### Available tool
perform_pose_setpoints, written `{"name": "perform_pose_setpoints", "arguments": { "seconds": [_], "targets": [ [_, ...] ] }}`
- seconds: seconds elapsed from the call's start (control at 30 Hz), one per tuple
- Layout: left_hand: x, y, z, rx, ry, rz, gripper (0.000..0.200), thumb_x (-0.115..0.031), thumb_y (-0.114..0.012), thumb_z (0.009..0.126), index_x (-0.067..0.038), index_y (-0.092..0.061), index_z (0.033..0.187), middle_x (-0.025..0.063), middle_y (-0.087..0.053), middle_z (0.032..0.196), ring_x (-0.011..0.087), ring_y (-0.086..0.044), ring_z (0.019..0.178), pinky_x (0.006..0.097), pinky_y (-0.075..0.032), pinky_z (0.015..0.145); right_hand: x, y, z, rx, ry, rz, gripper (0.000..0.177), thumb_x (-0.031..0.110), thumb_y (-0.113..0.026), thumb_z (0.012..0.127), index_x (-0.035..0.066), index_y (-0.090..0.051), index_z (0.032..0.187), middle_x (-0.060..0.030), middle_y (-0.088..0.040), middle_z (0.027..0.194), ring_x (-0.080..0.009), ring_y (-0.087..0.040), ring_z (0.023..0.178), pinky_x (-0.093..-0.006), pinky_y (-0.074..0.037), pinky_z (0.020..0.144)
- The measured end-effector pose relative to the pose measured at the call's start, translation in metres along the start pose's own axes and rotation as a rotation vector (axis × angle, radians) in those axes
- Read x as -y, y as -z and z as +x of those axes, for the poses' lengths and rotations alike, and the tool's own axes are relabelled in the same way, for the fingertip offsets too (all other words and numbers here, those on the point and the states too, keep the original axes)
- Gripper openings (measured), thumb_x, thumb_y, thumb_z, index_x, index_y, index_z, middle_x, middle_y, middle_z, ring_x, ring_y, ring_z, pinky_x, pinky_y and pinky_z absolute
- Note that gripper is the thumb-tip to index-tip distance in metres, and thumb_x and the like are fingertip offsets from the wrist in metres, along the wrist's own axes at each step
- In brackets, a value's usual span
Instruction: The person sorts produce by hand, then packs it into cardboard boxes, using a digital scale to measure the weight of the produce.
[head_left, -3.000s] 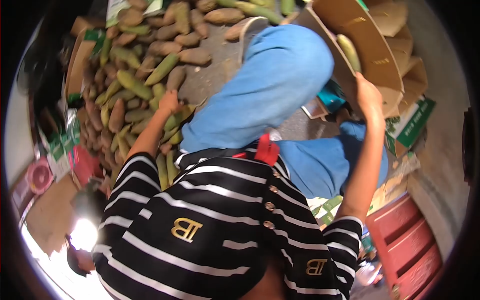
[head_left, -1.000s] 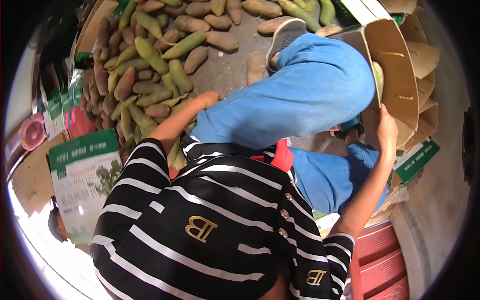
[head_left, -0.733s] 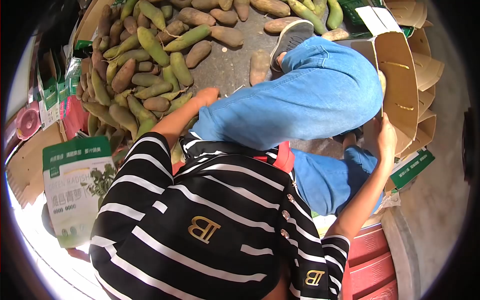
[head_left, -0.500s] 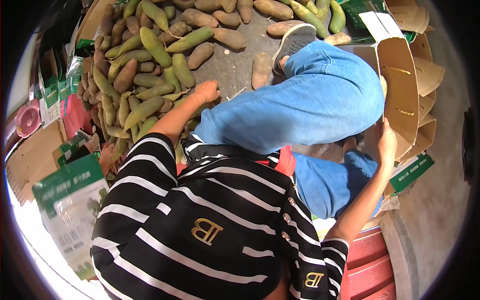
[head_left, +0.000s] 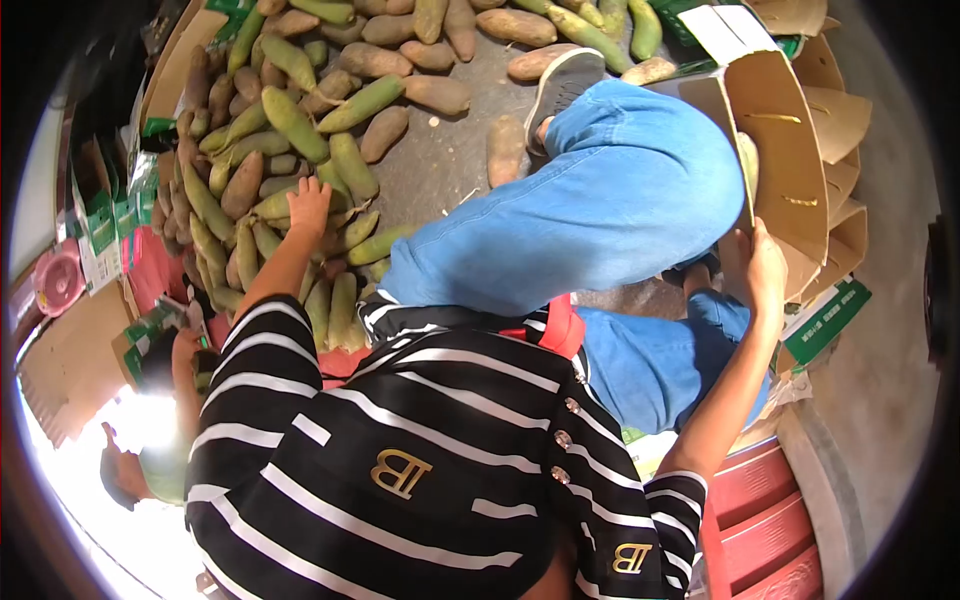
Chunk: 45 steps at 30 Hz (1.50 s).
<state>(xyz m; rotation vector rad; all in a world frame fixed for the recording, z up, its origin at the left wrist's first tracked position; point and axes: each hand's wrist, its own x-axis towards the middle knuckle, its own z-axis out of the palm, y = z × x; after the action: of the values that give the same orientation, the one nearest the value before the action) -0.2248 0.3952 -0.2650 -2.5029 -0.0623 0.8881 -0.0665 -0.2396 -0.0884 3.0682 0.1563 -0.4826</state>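
Observation:
My left hand (head_left: 311,208) reaches over the pile of long radishes (head_left: 295,125), its fingers apart and resting on or just above a green radish (head_left: 272,205). Some radishes are green, others brown and dirt-coated. Over on the right, my right hand (head_left: 766,265) has its fingers round the edge of an open cardboard box (head_left: 775,140) beside my knee. A pale green radish (head_left: 748,165) shows inside that box; its lower part is hidden by my leg.
More cardboard boxes (head_left: 835,120) stand behind at the right. Red plastic crates (head_left: 765,545) lie below my right arm. A pink fan-like object (head_left: 60,278) is at far left. Another person's hand (head_left: 185,345) shows at lower left. Loose radishes (head_left: 505,150) lie near my shoe (head_left: 565,90).
My left hand has moved left from the floor beside the pile onto the radishes. The green-and-white box at lower left has gone from view, and another person shows there. My right hand stays on the box.

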Motion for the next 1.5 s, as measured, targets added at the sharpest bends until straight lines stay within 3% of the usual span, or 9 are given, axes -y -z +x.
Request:
{"name": "perform_pose_setpoints", "arguments": {
  "seconds": [0.17, 0.4, 0.67, 0.8, 0.87, 0.93, 1.03, 1.3, 1.5],
  "targets": [
    [0.009, -0.016, 0.038, -0.053, -0.026, -0.108, 0.028, -0.007, -0.058, 0.074, -0.013, -0.051, 0.101, 0.0080, -0.049, 0.111, 0.0280, -0.047, 0.108, 0.0472, -0.045, 0.076, -0.002, -0.002, 0.000, 0.033, -0.033, 0.025, 0.023, 0.023, -0.051, 0.087, 0.003, -0.053, 0.097, -0.0216, -0.061, 0.080, -0.0383, -0.059, 0.079, -0.0467, -0.045, 0.068],
    [-0.025, 0.144, 0.067, -0.403, -0.070, -0.934, 0.052, -0.014, -0.069, 0.073, -0.001, -0.048, 0.118, 0.0190, -0.055, 0.106, 0.0336, -0.053, 0.099, 0.0405, -0.042, 0.082, -0.004, -0.008, 0.005, 0.056, -0.074, 0.018, 0.020, 0.020, -0.054, 0.083, 0.003, -0.054, 0.092, -0.0210, -0.062, 0.084, -0.0364, -0.059, 0.083, -0.0466, -0.046, 0.070],
    [-0.101, 0.432, -0.012, -1.219, -0.724, -1.552, 0.044, 0.003, -0.064, 0.078, 0.003, -0.045, 0.117, 0.0120, -0.051, 0.114, 0.0188, -0.054, 0.100, 0.0295, -0.045, 0.088, 0.001, -0.004, 0.003, 0.065, -0.104, 0.053, 0.017, 0.019, -0.052, 0.084, 0.003, -0.055, 0.090, -0.0197, -0.062, 0.086, -0.0352, -0.060, 0.085, -0.0458, -0.046, 0.072],
    [-0.156, 0.488, -0.027, -0.936, -1.089, -1.650, 0.041, -0.002, -0.061, 0.081, 0.002, -0.044, 0.119, 0.0167, -0.051, 0.119, 0.0220, -0.053, 0.106, 0.0321, -0.043, 0.091, 0.003, -0.001, 0.003, 0.068, -0.107, 0.049, 0.016, 0.019, -0.052, 0.084, 0.003, -0.054, 0.088, -0.0205, -0.062, 0.085, -0.0349, -0.061, 0.084, -0.0450, -0.047, 0.071],
    [-0.172, 0.491, -0.028, -0.854, -1.046, -1.414, 0.060, -0.017, -0.068, 0.077, -0.008, -0.037, 0.128, 0.0133, -0.046, 0.118, 0.0205, -0.047, 0.108, 0.0294, -0.038, 0.092, 0.003, 0.000, 0.002, 0.054, -0.095, 0.062, 0.017, 0.019, -0.052, 0.084, 0.003, -0.054, 0.088, -0.0209, -0.062, 0.083, -0.0352, -0.061, 0.084, -0.0450, -0.047, 0.070],
    [-0.174, 0.480, -0.014, -1.215, -0.928, -0.854, 0.040, -0.012, -0.061, 0.084, 0.000, -0.046, 0.119, 0.0147, -0.051, 0.119, 0.0205, -0.054, 0.105, 0.0317, -0.043, 0.091, 0.002, 0.001, 0.001, 0.052, -0.089, 0.068, 0.017, 0.018, -0.052, 0.084, 0.002, -0.054, 0.087, -0.0213, -0.062, 0.083, -0.0355, -0.060, 0.083, -0.0452, -0.047, 0.070],
    [-0.172, 0.423, 0.016, -0.535, -0.846, -1.472, 0.044, -0.028, -0.065, 0.079, 0.000, -0.052, 0.111, 0.0159, -0.053, 0.113, 0.0277, -0.054, 0.103, 0.0357, -0.043, 0.088, 0.002, 0.001, 0.001, 0.062, -0.093, 0.057, 0.016, 0.018, -0.050, 0.085, 0.002, -0.054, 0.088, -0.0215, -0.062, 0.084, -0.0362, -0.060, 0.083, -0.0457, -0.047, 0.071],
    [-0.124, 0.174, 0.056, -0.283, -0.424, -0.977, 0.040, -0.027, -0.064, 0.077, 0.000, -0.053, 0.105, 0.0220, -0.056, 0.102, 0.0352, -0.054, 0.100, 0.0411, -0.043, 0.085, 0.002, 0.004, 0.002, 0.158, -0.100, 0.073, 0.033, 0.024, -0.030, 0.091, 0.004, -0.055, 0.098, -0.0216, -0.062, 0.091, -0.0369, -0.059, 0.089, -0.0454, -0.046, 0.075],
    [-0.069, 0.070, 0.061, -0.438, 0.195, -1.135, 0.037, -0.018, -0.060, 0.073, 0.000, -0.052, 0.105, 0.0227, -0.054, 0.100, 0.0372, -0.052, 0.098, 0.0419, -0.042, 0.084, 0.007, 0.008, 0.000, 0.082, -0.059, -0.004, 0.026, 0.023, -0.051, 0.087, 0.003, -0.054, 0.102, -0.0215, -0.062, 0.085, -0.0376, -0.059, 0.082, -0.0469, -0.045, 0.069]
  ]
}}
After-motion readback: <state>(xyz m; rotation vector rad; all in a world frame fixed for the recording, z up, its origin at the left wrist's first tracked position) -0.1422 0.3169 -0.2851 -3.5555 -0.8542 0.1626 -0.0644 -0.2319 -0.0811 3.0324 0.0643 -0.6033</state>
